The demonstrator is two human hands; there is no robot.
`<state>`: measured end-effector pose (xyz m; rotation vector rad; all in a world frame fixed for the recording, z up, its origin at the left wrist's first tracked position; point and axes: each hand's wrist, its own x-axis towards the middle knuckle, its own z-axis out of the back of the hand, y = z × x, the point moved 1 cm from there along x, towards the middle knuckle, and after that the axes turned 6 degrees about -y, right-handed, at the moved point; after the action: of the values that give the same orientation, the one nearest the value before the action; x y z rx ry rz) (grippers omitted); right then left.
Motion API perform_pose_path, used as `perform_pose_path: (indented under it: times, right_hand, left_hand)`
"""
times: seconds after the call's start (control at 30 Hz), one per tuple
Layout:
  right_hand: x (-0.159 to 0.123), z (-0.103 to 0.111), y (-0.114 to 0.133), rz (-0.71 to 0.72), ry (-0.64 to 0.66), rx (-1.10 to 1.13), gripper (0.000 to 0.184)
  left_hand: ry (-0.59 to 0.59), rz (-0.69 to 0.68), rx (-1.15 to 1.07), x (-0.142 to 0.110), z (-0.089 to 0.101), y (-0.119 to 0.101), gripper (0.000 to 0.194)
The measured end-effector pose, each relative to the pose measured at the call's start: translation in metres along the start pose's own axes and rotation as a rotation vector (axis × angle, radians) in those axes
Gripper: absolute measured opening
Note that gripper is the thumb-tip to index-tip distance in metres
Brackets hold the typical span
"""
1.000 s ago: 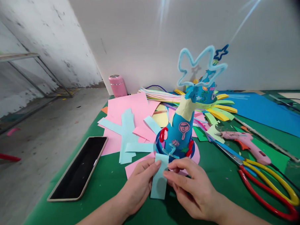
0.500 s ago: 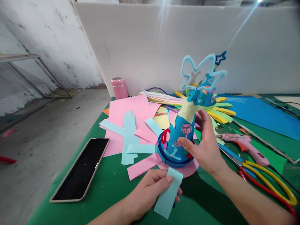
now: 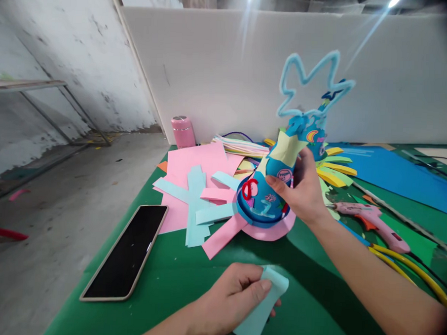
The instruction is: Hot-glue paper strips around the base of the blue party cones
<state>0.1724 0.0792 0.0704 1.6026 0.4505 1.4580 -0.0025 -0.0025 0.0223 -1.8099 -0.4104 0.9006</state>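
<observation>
A blue paper cone hat (image 3: 267, 191) with stickers, red loops and a light blue pipe-cleaner topper (image 3: 312, 87) is tilted to the right, lifted off the green table (image 3: 167, 278). My right hand (image 3: 300, 190) grips the cone around its middle. My left hand (image 3: 236, 296) is near the front edge, thumb and fingers pinched on a light blue paper strip (image 3: 264, 307). A pink paper disc and strip (image 3: 224, 234) hang under the cone's brim.
A black phone (image 3: 125, 252) lies at the left. Pink sheets and light blue strips (image 3: 194, 196) are spread behind it, with a pink cylinder (image 3: 183, 131). A pink glue gun (image 3: 369, 218), yellow and red loops (image 3: 411, 272) and blue paper (image 3: 393, 172) are at the right.
My right hand left the blue strip, reached to the cone, grasped it and tilted it rightward. My left hand drew the strip back toward me.
</observation>
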Motion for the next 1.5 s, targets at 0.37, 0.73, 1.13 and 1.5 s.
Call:
perform_pose_path:
  times: [0.37,0.73,1.13,1.5]
  right_hand:
    - [0.020,-0.001,-0.025,-0.010,0.134,-0.086,0.075]
    - [-0.086,0.013,0.020,-0.252,0.090,0.005,0.032]
    - [-0.111,-0.004,0.011,-0.729,0.370,0.366,0.022]
    - [-0.087,0.022,-0.001,-0.554,0.397,-0.003,0.015]
  left_hand:
    - [-0.075,-0.142,0.069,0.004,0.007,0.003,0.037]
    - [-0.445,-0.140,-0.481,0.013,0.017,-0.008,0.019]
    - [-0.534,-0.276,-0.498,0.023,0.013,-0.014,0.019]
    - [-0.460,-0.173,-0.237,0.012,0.019,-0.012,0.008]
